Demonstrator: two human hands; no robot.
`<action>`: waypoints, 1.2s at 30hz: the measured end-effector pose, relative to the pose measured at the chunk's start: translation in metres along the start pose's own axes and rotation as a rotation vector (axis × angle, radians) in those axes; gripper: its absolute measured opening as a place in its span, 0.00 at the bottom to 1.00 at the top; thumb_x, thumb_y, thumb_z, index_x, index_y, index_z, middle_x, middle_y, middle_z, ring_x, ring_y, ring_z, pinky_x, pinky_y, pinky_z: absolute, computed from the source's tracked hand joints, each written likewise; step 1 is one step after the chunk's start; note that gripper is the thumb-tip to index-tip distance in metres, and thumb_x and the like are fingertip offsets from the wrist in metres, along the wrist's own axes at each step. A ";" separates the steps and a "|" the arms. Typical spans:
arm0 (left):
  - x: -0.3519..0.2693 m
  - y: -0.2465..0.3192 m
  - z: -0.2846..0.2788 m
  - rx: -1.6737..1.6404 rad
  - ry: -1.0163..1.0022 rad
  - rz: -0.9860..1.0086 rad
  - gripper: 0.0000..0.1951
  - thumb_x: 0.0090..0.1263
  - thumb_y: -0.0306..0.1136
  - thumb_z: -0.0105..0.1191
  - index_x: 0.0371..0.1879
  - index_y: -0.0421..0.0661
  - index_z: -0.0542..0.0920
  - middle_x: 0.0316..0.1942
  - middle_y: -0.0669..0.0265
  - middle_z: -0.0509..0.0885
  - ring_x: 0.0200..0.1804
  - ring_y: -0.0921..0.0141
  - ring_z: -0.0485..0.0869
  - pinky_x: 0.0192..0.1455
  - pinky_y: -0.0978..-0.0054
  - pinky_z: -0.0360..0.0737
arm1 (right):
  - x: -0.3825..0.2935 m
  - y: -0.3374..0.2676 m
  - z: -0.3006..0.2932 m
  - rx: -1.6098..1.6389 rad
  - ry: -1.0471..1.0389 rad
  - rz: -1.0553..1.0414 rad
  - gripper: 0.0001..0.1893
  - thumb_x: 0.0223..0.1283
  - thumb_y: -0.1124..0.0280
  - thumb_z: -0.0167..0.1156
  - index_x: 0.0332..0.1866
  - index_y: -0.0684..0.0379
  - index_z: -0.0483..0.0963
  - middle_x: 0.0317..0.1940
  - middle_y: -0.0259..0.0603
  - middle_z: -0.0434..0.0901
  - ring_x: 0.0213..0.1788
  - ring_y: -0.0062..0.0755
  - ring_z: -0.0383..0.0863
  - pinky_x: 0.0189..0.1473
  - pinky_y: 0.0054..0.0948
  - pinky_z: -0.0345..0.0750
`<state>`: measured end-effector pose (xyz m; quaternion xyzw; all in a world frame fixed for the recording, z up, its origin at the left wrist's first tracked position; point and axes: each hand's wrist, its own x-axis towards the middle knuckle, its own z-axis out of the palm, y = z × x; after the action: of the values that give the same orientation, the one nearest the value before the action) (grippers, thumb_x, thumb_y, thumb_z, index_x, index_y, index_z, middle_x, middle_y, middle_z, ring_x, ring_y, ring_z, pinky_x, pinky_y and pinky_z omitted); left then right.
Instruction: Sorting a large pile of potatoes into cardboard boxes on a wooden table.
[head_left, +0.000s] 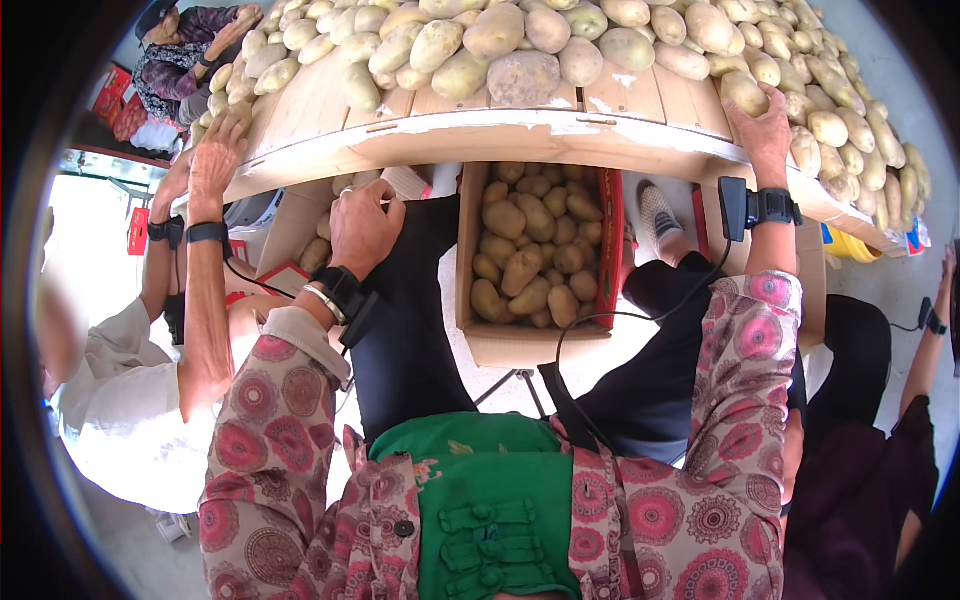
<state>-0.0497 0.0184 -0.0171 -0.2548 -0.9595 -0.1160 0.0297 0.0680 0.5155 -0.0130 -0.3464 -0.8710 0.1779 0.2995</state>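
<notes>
My right hand (761, 131) is on a potato (742, 94) at the right part of the wooden table (555, 139), thumb and fingers around its sides. My left hand (366, 221), with a ring on one finger, is curled above my left thigh, below the table's edge; its palm is hidden, so I cannot tell whether anything is in it. Between my knees a cardboard box (611, 247) with a red side holds many potatoes (538, 217). A large heap of potatoes (495, 34) covers the table top beyond its near edge, a darker, rough potato (523, 77) among them.
At the left, a co-worker's hands (217, 154) are at the table edge. Another person (176, 67) sits beyond. A co-worker in dark clothes (855, 480) is at the right. A second cardboard box (296, 225) with potatoes stands left of my knee. A cable (559, 352) hangs from my right wrist.
</notes>
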 end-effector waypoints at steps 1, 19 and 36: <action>0.000 0.000 0.000 -0.002 0.003 0.003 0.09 0.58 0.35 0.54 0.31 0.42 0.82 0.34 0.51 0.84 0.41 0.51 0.80 0.47 0.56 0.76 | -0.001 -0.001 0.000 -0.014 0.000 0.019 0.39 0.46 0.53 0.72 0.63 0.59 0.67 0.53 0.55 0.78 0.56 0.48 0.78 0.60 0.38 0.73; 0.001 0.001 0.000 0.005 0.016 -0.030 0.10 0.59 0.35 0.54 0.31 0.42 0.82 0.34 0.51 0.84 0.42 0.51 0.81 0.47 0.56 0.76 | -0.078 -0.080 -0.045 1.360 -0.775 -0.022 0.28 0.51 0.59 0.70 0.58 0.55 0.74 0.51 0.38 0.80 0.55 0.32 0.79 0.55 0.38 0.81; 0.003 0.006 0.004 0.025 0.120 0.069 0.11 0.58 0.37 0.55 0.35 0.44 0.81 0.36 0.53 0.84 0.42 0.53 0.81 0.48 0.56 0.75 | -0.101 -0.082 -0.034 0.750 -0.299 -0.068 0.06 0.63 0.74 0.63 0.43 0.62 0.79 0.37 0.30 0.81 0.38 0.15 0.75 0.45 0.19 0.73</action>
<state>-0.0493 0.0258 -0.0196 -0.2801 -0.9480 -0.1180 0.0945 0.1081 0.3898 0.0146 -0.1544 -0.7905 0.5220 0.2806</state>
